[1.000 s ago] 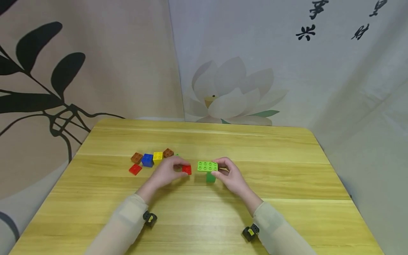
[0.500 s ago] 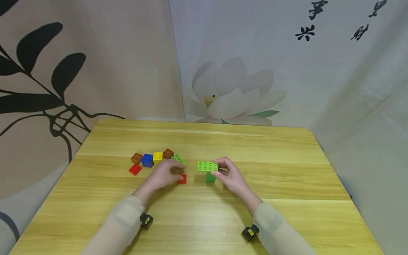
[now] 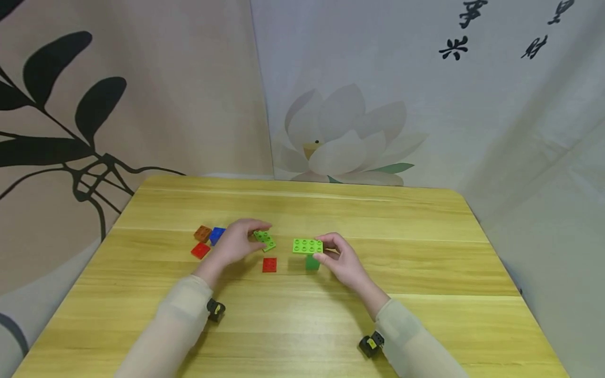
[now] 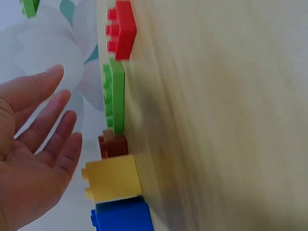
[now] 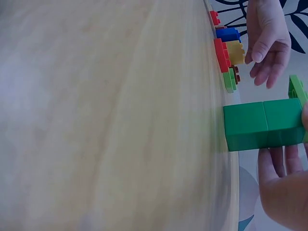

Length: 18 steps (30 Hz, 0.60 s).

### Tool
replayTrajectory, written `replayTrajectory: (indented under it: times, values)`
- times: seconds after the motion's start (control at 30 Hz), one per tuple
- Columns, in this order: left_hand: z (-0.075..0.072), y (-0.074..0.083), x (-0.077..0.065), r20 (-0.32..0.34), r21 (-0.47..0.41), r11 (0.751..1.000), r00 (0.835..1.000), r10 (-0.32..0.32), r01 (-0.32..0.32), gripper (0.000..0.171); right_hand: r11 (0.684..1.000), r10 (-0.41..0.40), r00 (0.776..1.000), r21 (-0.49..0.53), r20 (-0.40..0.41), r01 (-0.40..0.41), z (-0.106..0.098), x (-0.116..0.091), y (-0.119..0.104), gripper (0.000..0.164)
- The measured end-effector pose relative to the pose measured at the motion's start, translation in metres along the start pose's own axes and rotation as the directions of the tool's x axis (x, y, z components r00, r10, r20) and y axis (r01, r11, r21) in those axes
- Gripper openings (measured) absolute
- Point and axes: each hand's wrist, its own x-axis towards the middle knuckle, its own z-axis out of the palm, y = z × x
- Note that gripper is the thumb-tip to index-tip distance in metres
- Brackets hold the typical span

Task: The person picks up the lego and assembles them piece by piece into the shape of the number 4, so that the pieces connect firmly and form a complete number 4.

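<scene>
Our left hand (image 3: 235, 242) no longer holds the red brick (image 3: 269, 265), which now lies released; our fingers hover by the light-green brick (image 3: 263, 240), hiding the yellow brick (image 4: 113, 179) from the head view.

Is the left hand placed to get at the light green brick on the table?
Most likely yes. The left hand hovers open above the light green brick with nothing seen between them, and the red brick beside it leaves its top uncovered.

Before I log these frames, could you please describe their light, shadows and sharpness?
Head: soft shadows on the table below the left hand and right hand; left wrist: table grain blurred; right wrist: pale sheen toward the picture's left, green stack sharper.
</scene>
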Motion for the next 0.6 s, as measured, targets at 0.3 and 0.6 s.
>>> replayTrajectory:
  times: [0.3,0.6]
  values:
    - [-0.012,-0.010,0.018,0.100,0.077,0.993,0.991,0.087,-0.095,0.053,1.000,0.005,1.000,0.001,0.006,-0.005,0.000,0.000,-0.001,0.034]
    - [-0.017,-0.022,0.035,0.239,0.086,0.985,0.963,0.127,-0.152,0.055,1.000,0.004,1.000,-0.009,0.002,-0.004,0.000,0.000,-0.001,0.034]
